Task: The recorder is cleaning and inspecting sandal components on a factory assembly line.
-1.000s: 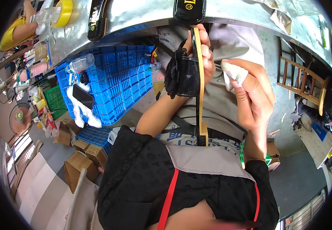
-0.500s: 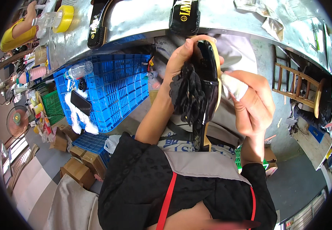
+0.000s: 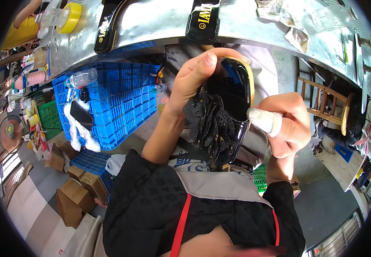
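Observation:
My left hand [image 3: 194, 75] is closed round the toe end of a glossy black sandal [image 3: 232, 92] with a pale tan sole edge, holding it over my lap. A ruffled black flower [image 3: 211, 124] covers its upper, and the heel end points toward me. My right hand [image 3: 286, 124] is at the sandal's right side, its fingers curled. A white finger cover [image 3: 264, 121] on it touches the sandal's edge or lies just beside it. Whether those fingers pinch anything small is hidden. Ahead on the metal bench lie a black sandal sole [image 3: 203, 23] and another black sole [image 3: 108, 28], both with gold print.
A stack of blue crates [image 3: 123, 103] stands at my left, bearing a clear bottle [image 3: 81, 78] and a phone [image 3: 81, 115]. The metal bench [image 3: 159, 19] holds yellow tape [image 3: 69, 18] and crumpled plastic [image 3: 297, 38]. A wooden stool [image 3: 324, 103] is at right, cardboard boxes [image 3: 72, 199] lower left.
The sandal has tipped so its glossy inside and flower show more broadly, its heel end less. My right hand has moved slightly down along its edge. The whole view has shifted a little.

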Tool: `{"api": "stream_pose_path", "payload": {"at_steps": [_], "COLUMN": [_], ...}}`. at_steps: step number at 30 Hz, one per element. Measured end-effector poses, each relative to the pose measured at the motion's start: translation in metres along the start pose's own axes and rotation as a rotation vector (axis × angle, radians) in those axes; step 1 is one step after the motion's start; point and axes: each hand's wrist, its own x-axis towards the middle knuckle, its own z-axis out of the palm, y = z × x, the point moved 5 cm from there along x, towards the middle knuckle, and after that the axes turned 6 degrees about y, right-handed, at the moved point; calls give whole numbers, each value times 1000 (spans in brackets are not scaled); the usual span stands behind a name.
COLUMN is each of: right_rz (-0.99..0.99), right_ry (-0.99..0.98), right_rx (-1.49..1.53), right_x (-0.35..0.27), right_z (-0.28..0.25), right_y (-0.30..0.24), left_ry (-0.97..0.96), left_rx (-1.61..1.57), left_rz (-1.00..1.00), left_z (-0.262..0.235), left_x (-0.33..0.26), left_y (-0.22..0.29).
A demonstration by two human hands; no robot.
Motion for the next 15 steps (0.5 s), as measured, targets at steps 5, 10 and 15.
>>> {"api": "stream_pose_path", "payload": {"at_steps": [5, 10, 15], "right_rz": [70, 154, 160], "right_ry": [-109, -300, -396], "right_rx": [254, 563, 533], "right_x": [11, 21, 31], "right_z": [-9, -12, -18], "right_y": [9, 22, 23], "left_ry": [21, -83, -101], "left_rx": [39, 183, 199], "left_rz": [-17, 12, -18], "left_z": [8, 16, 19], "left_x": [-4, -10, -13], "left_y": [6, 18, 18]}}
